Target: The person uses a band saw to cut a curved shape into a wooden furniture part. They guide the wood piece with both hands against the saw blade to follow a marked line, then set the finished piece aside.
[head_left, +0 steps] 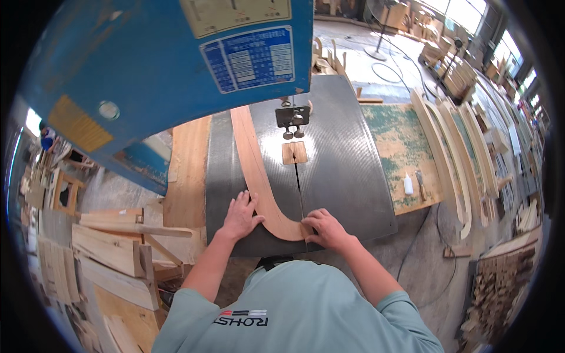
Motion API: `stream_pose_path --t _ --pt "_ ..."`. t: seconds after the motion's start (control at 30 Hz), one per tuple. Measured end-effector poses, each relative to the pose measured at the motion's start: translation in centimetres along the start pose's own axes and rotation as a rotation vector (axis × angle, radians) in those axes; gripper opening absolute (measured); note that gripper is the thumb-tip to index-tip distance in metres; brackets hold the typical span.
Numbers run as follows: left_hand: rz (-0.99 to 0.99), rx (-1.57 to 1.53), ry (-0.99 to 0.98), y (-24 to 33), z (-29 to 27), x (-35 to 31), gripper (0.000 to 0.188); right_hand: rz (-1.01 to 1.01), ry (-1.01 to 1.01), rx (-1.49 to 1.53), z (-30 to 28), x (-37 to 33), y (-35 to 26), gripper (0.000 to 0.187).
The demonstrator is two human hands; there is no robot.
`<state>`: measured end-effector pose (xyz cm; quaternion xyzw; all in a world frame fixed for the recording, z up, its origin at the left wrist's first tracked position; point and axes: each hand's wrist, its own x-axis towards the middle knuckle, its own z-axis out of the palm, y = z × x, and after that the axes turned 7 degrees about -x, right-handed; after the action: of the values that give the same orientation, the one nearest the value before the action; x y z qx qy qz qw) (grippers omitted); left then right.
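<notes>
A curved wooden piece (255, 167), shaped like a J, lies flat on the dark metal table (347, 170) of a blue band saw (159, 53). Its long straight part runs away from me, and its bend ends near the table's front edge. My left hand (238, 216) rests against the left side of the piece, fingers spread. At the right end of the bend, my right hand (327, 229) grips the wood with curled fingers. Beyond the hands, the blade guide (292, 120) hangs over a small wooden insert (295, 153) in the table. The blade itself is hard to make out.
A worn green side table (391, 141) on the right holds a white bottle (408, 184) and a brush-like tool (420, 183). Long curved wooden parts (450, 153) stand beyond it. Stacked boards (112, 250) fill the left, and cables cross the floor at right.
</notes>
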<state>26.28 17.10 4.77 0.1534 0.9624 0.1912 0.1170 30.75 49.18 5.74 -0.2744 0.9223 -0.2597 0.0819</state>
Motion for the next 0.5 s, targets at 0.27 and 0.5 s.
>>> stream_pose_path --t 0.27,0.5 --pt "-0.010 -0.066 0.140 6.6 3.0 -8.7 0.072 -0.167 -0.018 -0.056 1.8 -8.6 -0.2 0.052" --pt "-0.212 -0.150 0.187 4.2 7.1 -13.0 0.077 -0.189 0.114 0.149 2.8 -12.0 -1.5 0.060"
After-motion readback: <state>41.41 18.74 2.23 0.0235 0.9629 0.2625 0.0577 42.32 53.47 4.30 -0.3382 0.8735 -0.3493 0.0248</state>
